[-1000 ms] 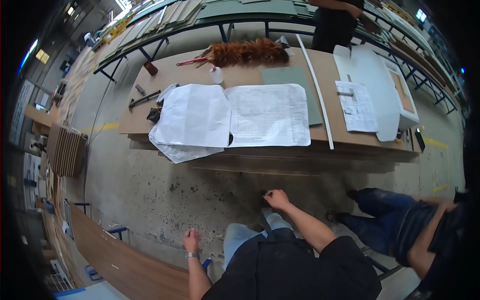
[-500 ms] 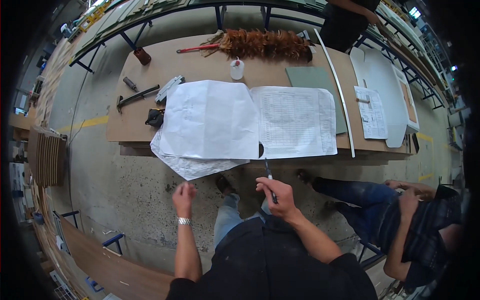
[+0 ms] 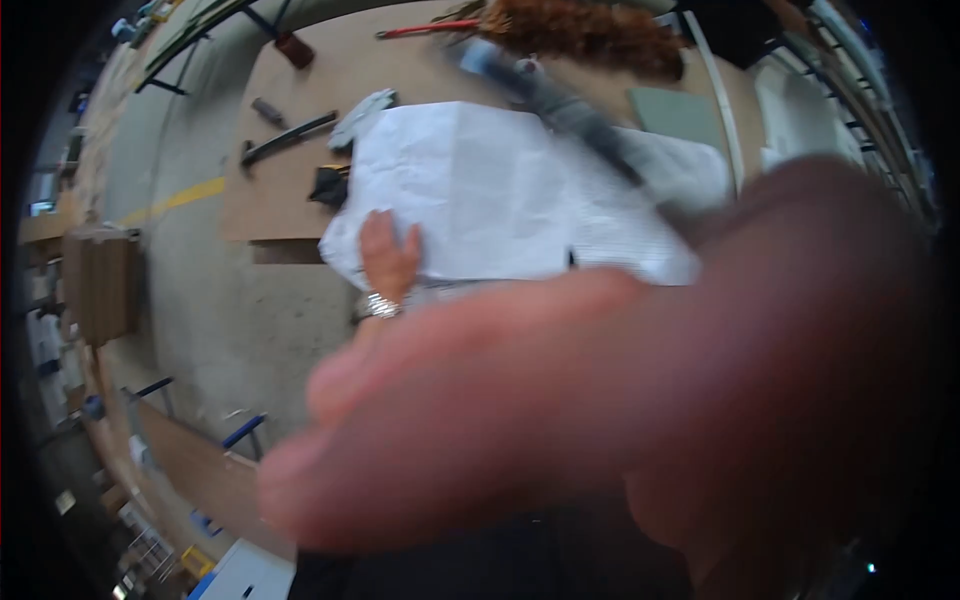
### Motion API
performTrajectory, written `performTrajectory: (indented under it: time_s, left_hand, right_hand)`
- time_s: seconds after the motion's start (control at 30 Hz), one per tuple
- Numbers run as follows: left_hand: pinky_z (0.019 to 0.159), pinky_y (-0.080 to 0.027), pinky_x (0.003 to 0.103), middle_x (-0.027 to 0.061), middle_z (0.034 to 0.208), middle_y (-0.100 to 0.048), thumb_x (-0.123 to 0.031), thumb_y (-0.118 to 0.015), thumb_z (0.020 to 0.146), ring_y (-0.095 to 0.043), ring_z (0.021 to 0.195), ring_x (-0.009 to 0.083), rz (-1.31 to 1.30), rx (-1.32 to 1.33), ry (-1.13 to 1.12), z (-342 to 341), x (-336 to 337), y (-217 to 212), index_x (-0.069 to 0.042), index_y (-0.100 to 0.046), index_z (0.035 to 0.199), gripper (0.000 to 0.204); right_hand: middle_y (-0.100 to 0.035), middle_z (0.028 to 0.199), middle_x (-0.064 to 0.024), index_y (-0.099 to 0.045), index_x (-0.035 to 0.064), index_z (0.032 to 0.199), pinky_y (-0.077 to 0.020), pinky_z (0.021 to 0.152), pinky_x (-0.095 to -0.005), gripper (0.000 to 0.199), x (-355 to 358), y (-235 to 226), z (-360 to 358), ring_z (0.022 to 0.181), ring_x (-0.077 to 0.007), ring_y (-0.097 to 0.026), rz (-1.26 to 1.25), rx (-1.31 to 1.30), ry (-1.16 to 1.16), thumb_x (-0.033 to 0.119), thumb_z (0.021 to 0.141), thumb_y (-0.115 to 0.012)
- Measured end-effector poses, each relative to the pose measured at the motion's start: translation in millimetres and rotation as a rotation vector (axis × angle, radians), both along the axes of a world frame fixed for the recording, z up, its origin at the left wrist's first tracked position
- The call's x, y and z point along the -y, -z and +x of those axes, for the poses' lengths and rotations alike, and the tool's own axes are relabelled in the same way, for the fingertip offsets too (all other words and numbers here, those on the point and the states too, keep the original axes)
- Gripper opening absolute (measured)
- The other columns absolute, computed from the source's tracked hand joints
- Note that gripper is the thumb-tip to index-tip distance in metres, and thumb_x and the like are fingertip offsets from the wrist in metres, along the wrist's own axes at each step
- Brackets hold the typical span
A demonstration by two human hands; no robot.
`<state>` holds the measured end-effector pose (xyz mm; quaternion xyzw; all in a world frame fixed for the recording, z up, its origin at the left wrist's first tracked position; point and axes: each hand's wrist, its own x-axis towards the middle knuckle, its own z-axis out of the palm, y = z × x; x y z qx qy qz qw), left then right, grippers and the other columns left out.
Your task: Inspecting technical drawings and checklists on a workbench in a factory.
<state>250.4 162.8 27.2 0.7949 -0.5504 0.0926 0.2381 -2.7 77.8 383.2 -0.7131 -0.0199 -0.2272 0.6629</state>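
My right hand [image 3: 560,400] looms very large and blurred right before the camera, covering the lower right of the view. Its fingers are closed, and a dark pen [image 3: 580,120] with a pale end juts from it up and to the left. My left hand [image 3: 390,250], with a silver wristwatch [image 3: 380,306], lies fingers outstretched on the lower left edge of a creased white paper sheet [image 3: 500,195]. Beside this sheet, a printed form [image 3: 640,225] is partly hidden behind the pen and my right hand.
On the brown table [image 3: 290,215] are a black tape measure [image 3: 328,186], a hammer [image 3: 290,140], a grey tool [image 3: 360,118], a feather duster [image 3: 585,35], a green board [image 3: 675,113] and a long white strip [image 3: 715,85]. Stacked brown panels [image 3: 105,285] stand at left.
My right hand has come up from near the table's edge to close before the camera, still with the pen. My left hand has moved forward onto the paper and opened. The view has shifted.
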Motion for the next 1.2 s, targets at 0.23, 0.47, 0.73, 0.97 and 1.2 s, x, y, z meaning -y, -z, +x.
performTrajectory:
  time_s: [0.23, 0.47, 0.73, 0.97, 1.2]
  left_hand:
    - [0.105, -0.041, 0.049, 0.0244, 0.125, -0.061, -0.034, -0.073, 0.087, -0.054, 0.119, 0.0427, -0.005, -0.055, -0.124, 21, 37, 27, 0.004, -0.062, 0.118, 0.051]
    - [0.102, -0.042, 0.048, 0.0222, 0.119, -0.065, -0.037, -0.071, 0.088, -0.057, 0.116, 0.0393, -0.032, 0.083, -0.134, 60, 67, 49, 0.003, -0.066, 0.112, 0.047]
    - [0.100, -0.046, 0.047, 0.0167, 0.130, -0.062, -0.038, -0.070, 0.090, -0.057, 0.118, 0.0366, -0.007, 0.207, -0.174, 51, 70, 49, -0.003, -0.066, 0.118, 0.045]
    - [0.102, -0.042, 0.048, 0.0122, 0.137, -0.058, -0.037, -0.067, 0.091, -0.052, 0.123, 0.0350, 0.079, 0.191, -0.221, 48, 73, 47, -0.007, -0.062, 0.123, 0.044]
    - [0.103, -0.041, 0.047, 0.0110, 0.138, -0.057, -0.035, -0.068, 0.091, -0.052, 0.124, 0.0345, 0.108, 0.191, -0.223, 48, 72, 49, -0.007, -0.061, 0.123, 0.044]
  right_hand:
    - [-0.069, 0.112, -0.0172, -0.054, 0.0017, 0.128, -0.0492, 0.096, -0.0418, 0.037, -10, 5, 21, 0.105, -0.0276, -0.065, 0.098, 0.170, -0.114, 0.026, 0.100, -0.050]
    - [-0.070, 0.107, -0.0127, -0.061, -0.0008, 0.117, -0.0487, 0.094, -0.0340, 0.025, 19, 49, -4, 0.101, -0.0209, -0.065, 0.139, 0.142, 0.147, 0.012, 0.098, -0.053]
    - [-0.072, 0.111, -0.0123, -0.064, -0.0051, 0.113, -0.0528, 0.088, -0.0303, 0.021, 153, 255, -171, 0.102, -0.0188, -0.069, -0.075, -0.430, 1.805, 0.010, 0.102, -0.055]
    - [-0.064, 0.128, -0.0208, -0.056, -0.0038, 0.129, -0.0444, 0.105, -0.0461, 0.044, 162, 376, -313, 0.121, -0.0392, -0.059, -0.856, -1.032, 1.574, 0.017, 0.091, -0.066]
    - [-0.054, 0.140, -0.0241, -0.052, -0.0035, 0.132, -0.0307, 0.114, -0.0533, 0.047, 157, 400, -318, 0.133, -0.0427, -0.047, -0.950, -1.006, 1.530, 0.016, 0.091, -0.064]
